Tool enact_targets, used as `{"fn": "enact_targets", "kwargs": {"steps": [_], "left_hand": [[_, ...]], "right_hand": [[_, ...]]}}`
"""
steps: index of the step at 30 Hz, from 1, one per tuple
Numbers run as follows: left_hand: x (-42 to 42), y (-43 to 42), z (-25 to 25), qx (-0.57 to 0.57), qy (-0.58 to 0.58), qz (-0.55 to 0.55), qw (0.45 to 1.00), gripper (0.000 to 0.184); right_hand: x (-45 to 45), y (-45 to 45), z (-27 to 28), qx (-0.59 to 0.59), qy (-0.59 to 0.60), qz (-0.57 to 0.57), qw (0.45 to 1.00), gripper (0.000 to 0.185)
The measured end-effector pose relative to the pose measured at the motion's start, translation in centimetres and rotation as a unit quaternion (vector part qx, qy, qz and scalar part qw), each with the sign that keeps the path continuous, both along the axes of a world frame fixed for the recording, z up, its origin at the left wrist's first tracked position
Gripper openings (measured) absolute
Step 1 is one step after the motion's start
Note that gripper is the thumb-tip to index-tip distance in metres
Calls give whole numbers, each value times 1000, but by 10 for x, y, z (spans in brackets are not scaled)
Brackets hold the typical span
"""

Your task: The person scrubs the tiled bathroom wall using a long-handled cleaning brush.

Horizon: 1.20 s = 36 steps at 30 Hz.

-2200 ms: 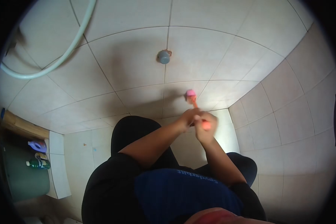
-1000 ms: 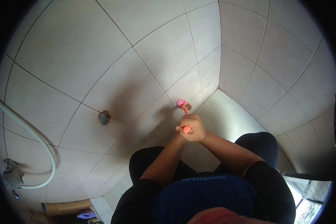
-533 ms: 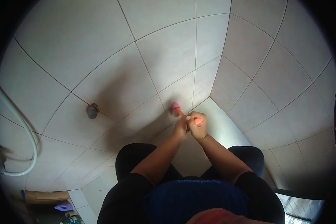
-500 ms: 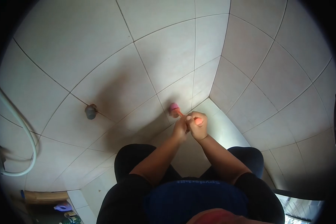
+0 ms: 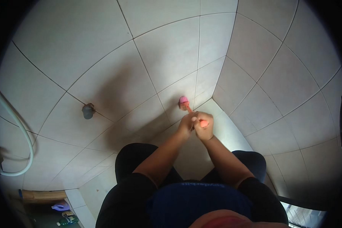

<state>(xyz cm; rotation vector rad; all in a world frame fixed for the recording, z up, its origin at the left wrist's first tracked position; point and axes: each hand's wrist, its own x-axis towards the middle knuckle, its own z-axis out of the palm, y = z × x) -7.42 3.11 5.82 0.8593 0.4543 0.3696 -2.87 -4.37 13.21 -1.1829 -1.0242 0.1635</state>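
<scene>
An orange-handled brush with pink bristles (image 5: 183, 101) has its head against the lower part of the tiled wall (image 5: 140, 79), close to the corner. My left hand (image 5: 186, 123) is wrapped round the handle nearer the head. Around the rear of the handle my right hand (image 5: 204, 127) is closed, and the rounded orange end shows between thumb and fingers. The two hands touch each other.
A grey capped pipe stub (image 5: 88, 111) sticks out of the wall, left of the brush. A pale hose (image 5: 30, 144) hangs at the far left. Purple (image 5: 60, 206) and green (image 5: 67, 220) bottles are at the lower left. Another tiled wall (image 5: 269, 87) rises on the right.
The view has swung toward the corner since the oldest frame. Over the last half second the brush head has shifted slightly up and right along the wall, with both hands still on the handle.
</scene>
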Motion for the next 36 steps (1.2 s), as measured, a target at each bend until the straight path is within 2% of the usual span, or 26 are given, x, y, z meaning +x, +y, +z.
{"fn": "enact_targets", "kwargs": {"steps": [2, 3, 5, 6, 9, 10, 11, 12, 13, 14, 15, 18, 20, 21, 22, 23, 25, 27, 28, 29, 30, 31, 32, 34, 35, 36], "left_hand": [[3, 5, -12, 26, -58, -19, 998, 22], [3, 0, 8, 23, -56, -20, 998, 22], [2, -14, 95, 26, -18, 0, 1000, 23], [-2, -16, 118, 81, -11, -7, 997, 24], [0, -20, 132, 41, 27, 3, 999, 21], [10, -10, 101, 43, 25, 2, 999, 21], [25, 7, 41, 124, -1, -18, 992, 21], [25, 11, 16, 163, -13, -29, 986, 20], [26, 15, -8, 201, -25, -39, 979, 20], [13, 10, -18, 91, 2, -14, 996, 21], [7, 8, -24, -20, 29, 9, 999, 21], [4, 13, -37, -1, -2, 13, 1000, 23], [8, 9, 14, -12, 9, 7, 1000, 24], [7, 5, 53, -19, 15, 0, 1000, 25], [0, -2, 88, 5, 0, 6, 1000, 24], [-2, 0, 91, 3, 3, 10, 1000, 24], [-1, 4, 95, 20, 9, -10, 1000, 23], [15, 36, -13, 195, -87, -52, 976, 21], [13, 42, -41, 284, -71, -40, 955, 21], [9, 45, -58, 370, -55, -26, 927, 20], [6, 44, -67, 453, -39, -13, 891, 21], [-1, 40, -66, 452, -41, -14, 891, 21], [-8, 34, -61, 247, -29, -20, 968, 22], [-7, 28, -38, 28, -11, -30, 999, 22], [-1, 28, -17, -2, -20, -32, 999, 22], [3, 27, 7, -31, -29, -34, 999, 22]], "right_hand": [[1, -5, 11, 48, -80, -13, 996, 30], [1, -11, 31, 45, -79, -13, 996, 30], [0, -25, 84, 202, -110, 35, 973, 31], [-3, -30, 94, 201, -109, 35, 973, 31], [-4, -34, 99, 223, -178, 78, 955, 32], [3, -24, 86, 185, -185, 55, 964, 27], [8, -17, 69, 147, -190, 32, 970, 23], [8, -10, 41, 145, -189, 32, 971, 23], [8, -2, 7, 50, -120, 10, 991, 22], [8, 2, -14, -44, -50, -12, 998, 21], [5, 3, -21, -46, -51, -13, 998, 21], [5, 6, -22, -19, 41, 9, 999, 18], [9, -5, 26, 28, 90, 61, 994, 20], [3, -6, 59, 112, 4, 41, 993, 28], [-1, -11, 80, 150, -43, 69, 985, 28], [-4, -13, 91, 187, -90, 96, 973, 27], [-4, -5, 83, 169, -123, 84, 974, 27], [-2, 8, 60, 155, -159, 68, 973, 26], [-1, 16, 35, 88, -155, 53, 983, 21], [1, 23, 13, 20, -152, 38, 987, 17], [-1, 26, -10, 19, -153, 38, 987, 17], [-6, 27, -32, -21, -94, 24, 995, 17], [-7, 27, -42, -60, -34, 10, 998, 17], [-3, 24, -21, -54, 18, 27, 998, 18], [-2, 20, -3, -49, 71, 45, 995, 19], [1, 16, 20, 14, 57, 66, 996, 19]]}}
